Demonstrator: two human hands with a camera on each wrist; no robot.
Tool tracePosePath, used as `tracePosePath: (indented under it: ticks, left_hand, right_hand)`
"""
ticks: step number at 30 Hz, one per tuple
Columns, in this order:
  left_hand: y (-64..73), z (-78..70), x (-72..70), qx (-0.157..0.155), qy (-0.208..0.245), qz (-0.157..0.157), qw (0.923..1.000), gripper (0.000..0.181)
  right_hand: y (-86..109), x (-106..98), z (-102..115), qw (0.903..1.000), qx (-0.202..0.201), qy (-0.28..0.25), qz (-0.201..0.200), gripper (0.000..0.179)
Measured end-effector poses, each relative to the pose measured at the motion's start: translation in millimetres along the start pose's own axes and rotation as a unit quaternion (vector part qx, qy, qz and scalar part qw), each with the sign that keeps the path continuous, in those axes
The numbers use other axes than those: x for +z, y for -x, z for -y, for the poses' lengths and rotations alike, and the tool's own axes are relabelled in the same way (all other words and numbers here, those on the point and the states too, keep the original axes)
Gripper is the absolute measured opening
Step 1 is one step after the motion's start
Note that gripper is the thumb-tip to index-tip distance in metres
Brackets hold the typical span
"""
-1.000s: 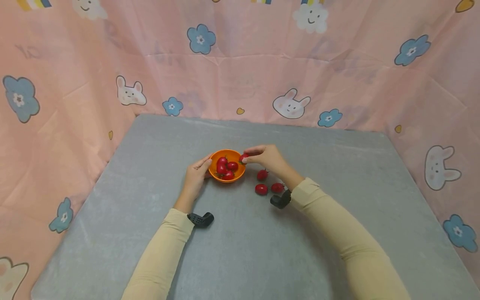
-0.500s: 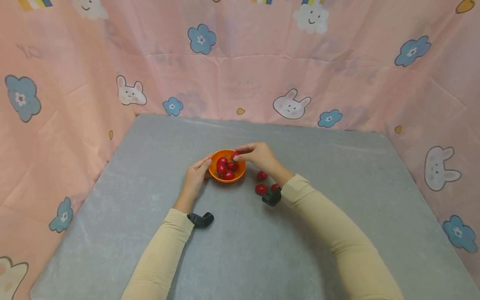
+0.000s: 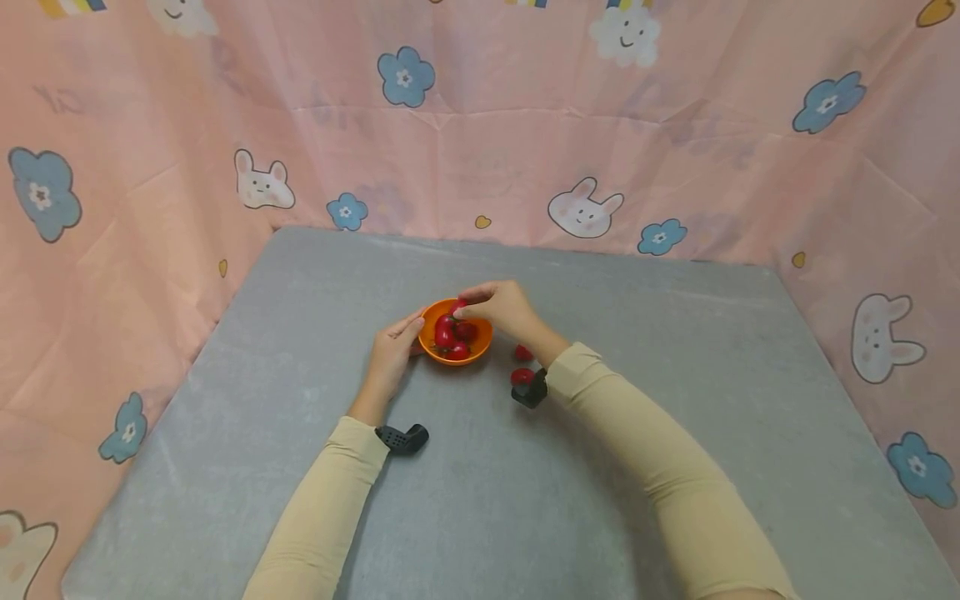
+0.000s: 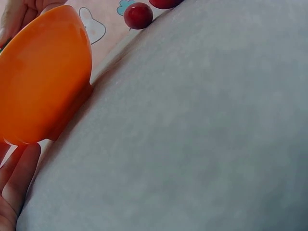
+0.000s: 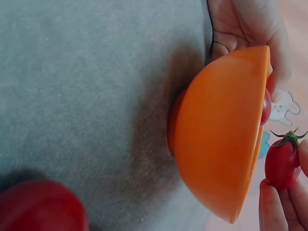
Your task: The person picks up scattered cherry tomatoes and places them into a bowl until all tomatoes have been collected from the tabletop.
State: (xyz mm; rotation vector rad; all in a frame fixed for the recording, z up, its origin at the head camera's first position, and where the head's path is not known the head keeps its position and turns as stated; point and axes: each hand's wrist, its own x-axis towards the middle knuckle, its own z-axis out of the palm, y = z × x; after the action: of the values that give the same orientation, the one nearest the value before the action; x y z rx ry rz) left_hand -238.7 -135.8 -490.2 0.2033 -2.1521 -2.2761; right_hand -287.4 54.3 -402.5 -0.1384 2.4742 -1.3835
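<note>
An orange bowl (image 3: 483, 340) stands on the table with several red cherry tomatoes (image 3: 445, 336) inside. My left hand (image 3: 390, 354) holds the bowl from its left, thumb at the rim and fingers (image 4: 21, 175) against the lower side. Over the bowl's far side, my right hand (image 3: 507, 310) pinches one cherry tomato (image 5: 282, 164) between thumb and fingers. That tomato has a green stem top and shows above the rim level in the right wrist view. The right hand partly covers the bowl's far right rim in the head view.
Loose cherry tomatoes (image 3: 522, 377) lie on the grey table (image 3: 465, 500) right of the bowl, partly hidden under the right wrist and its black camera (image 3: 530, 390). A pink printed curtain (image 3: 480, 150) hangs around the table's back and sides.
My right hand has moved left with the cherry tomato, from the bowl's right rim to over its far side. Its wrist now hides one of the loose tomatoes. The left hand and bowl stay put.
</note>
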Motion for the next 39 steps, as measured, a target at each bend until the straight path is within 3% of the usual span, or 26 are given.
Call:
tracePosePath:
  ticks: [14,20,39]
  left_hand:
    - [1.9,-3.1,-0.9,0.003,0.032,0.009,0.9994,0.039]
    - [0.8,-4.2,-1.3,-0.009,0.026,0.012,0.9995,0.039]
    - [-0.9,0.5,0.5,0.01,0.043,0.006,0.999,0.039]
  right_hand:
    - [-7.8,14,3,0.9993,-0.029,0.024,0.002,0.038]
    - [-9.3,18,5,0.9994,-0.025,0.024,0.005,0.037]
    - [-11.0,25,3,0.999,-0.021,0.038,0.009,0.039]
